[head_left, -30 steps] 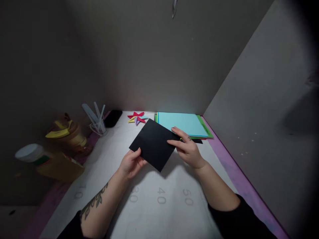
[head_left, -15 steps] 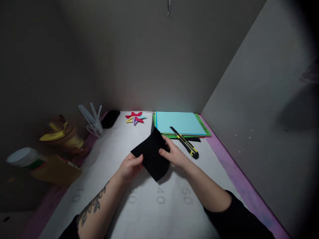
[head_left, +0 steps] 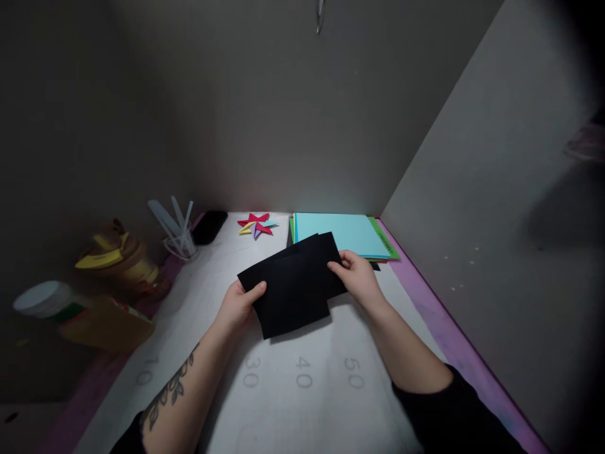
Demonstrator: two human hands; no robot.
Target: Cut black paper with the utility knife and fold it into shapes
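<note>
So from where I'm standing, the black flat paper sheets [head_left: 297,284] are stretched right between the two hands, overlapping and a bit askew, over the white numbered table [head_left: 278,403]. Left hand [head_left: 239,306] has their left edge pinched, thumb on top; right hand [head_left: 360,277] pinches the right edge the same way. Just past them sits the pale-blue rectangular paper stack [head_left: 335,233], with a multicoloured folded paper star [head_left: 256,226] to its left.

We have a multicoloured folded-paper star [head_left: 256,226] between a flat black phone [head_left: 210,227], left, and a rectangular blue-topped paper stack [head_left: 338,230], right; before the star and stack are angular black paper sheets [head_left: 293,287].
</note>
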